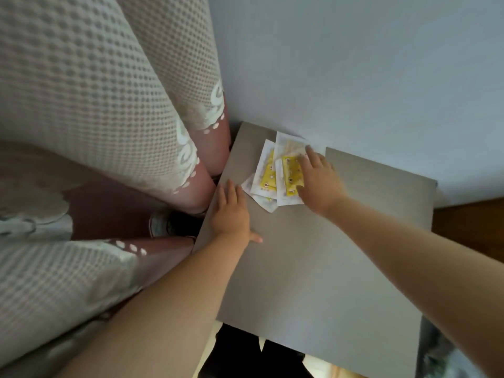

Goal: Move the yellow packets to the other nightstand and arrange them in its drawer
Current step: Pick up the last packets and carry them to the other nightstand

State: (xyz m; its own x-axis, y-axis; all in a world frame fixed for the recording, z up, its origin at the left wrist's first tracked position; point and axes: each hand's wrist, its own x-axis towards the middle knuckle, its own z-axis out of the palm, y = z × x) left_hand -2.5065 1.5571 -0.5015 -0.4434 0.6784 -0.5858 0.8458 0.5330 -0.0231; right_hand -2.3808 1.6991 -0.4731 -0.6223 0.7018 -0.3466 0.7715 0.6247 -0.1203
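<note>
Several yellow packets (268, 173) with white borders lie overlapping in a loose pile at the far left corner of the grey nightstand top (313, 268). My right hand (317, 181) lies flat over the right side of the pile, its fingers stretched across the packets and touching them. My left hand (231, 211) rests palm down on the nightstand top just left of the pile, fingers straight and thumb spread, holding nothing. Part of the pile is hidden under my right hand.
A bed with a waffle-textured cover (81, 105) and a brown frame stands close on the left. A pale wall (354, 64) runs behind the nightstand. A wooden floor (469, 227) shows at the right, beyond the nightstand's edge.
</note>
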